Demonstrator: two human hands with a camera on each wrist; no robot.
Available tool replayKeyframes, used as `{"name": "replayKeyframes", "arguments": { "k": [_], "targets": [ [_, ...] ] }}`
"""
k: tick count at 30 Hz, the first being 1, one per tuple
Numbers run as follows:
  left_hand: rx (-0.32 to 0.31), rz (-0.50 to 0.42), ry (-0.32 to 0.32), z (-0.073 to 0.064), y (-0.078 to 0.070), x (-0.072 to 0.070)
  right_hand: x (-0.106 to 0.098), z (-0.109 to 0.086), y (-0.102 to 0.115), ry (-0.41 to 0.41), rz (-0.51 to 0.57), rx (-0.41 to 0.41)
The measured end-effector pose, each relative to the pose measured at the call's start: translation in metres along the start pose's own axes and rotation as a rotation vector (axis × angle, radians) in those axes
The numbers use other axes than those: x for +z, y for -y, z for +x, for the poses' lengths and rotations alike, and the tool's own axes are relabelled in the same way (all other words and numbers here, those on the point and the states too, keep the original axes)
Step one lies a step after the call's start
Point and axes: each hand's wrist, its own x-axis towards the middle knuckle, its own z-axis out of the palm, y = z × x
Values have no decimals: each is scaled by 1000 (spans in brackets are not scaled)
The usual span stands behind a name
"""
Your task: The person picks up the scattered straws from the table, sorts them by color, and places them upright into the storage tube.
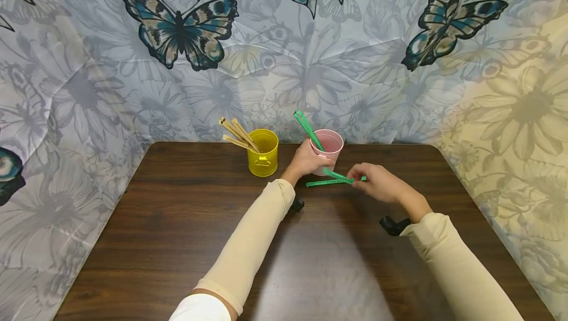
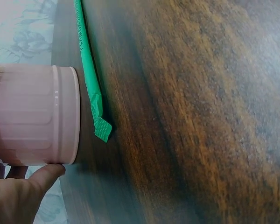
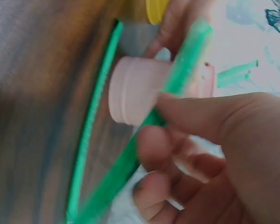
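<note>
My left hand (image 1: 305,161) grips a pink cup (image 1: 334,152) from its left side, thumb toward the front. Several green wrapped straws (image 1: 307,128) lean out of that cup over its back left rim. In my right hand (image 1: 377,182), thumb and fingers pinch another green wrapped straw (image 3: 123,168), slanted just in front of the cup. One more wrapped straw lies on the table below it, its crimped paper end (image 2: 101,127) close to the cup's base in the left wrist view. The right wrist view is blurred around the held straw.
A yellow bucket (image 1: 266,165) with several tan sticks (image 1: 239,133) stands left of the pink cup. Both containers are near the back edge of the brown wooden table (image 1: 186,242). A butterfly-patterned cloth (image 1: 306,79) hangs behind it.
</note>
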Motion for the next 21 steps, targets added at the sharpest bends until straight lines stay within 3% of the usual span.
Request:
{"name": "replayKeyframes", "arguments": {
  "k": [11,21],
  "targets": [
    [10,-2,29,4,2,2,-34,12,21,-222,16,4],
    [27,9,28,2,0,-2,-55,47,55,-450,51,-67]
  ]
}}
